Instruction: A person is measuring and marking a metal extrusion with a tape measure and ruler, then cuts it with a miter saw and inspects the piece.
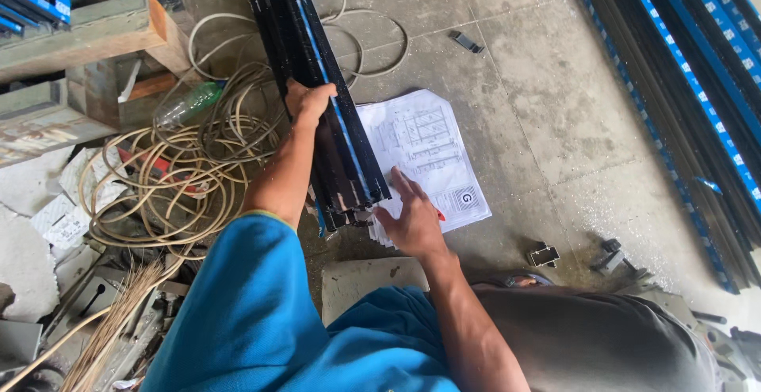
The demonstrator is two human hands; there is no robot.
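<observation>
Profiles [333,114], a black bundle with blue film, run from frame centre to the top; our left hand [307,100] wraps its fingers round them, steadying. Our right hand [412,217], fingers spread open, touches their cut ends over drawings [432,150] on the floor [555,107].

Grey concrete floor [555,107], wooden beam [79,35], daylight.

We reach our left arm forward, bare below a blue sleeve, and our left hand [307,100] curls over what it grips, knuckles up. Our right hand [412,219] lies lower and nearer, fingers [402,183] spread and extended, forearm angled back toward our body.
</observation>
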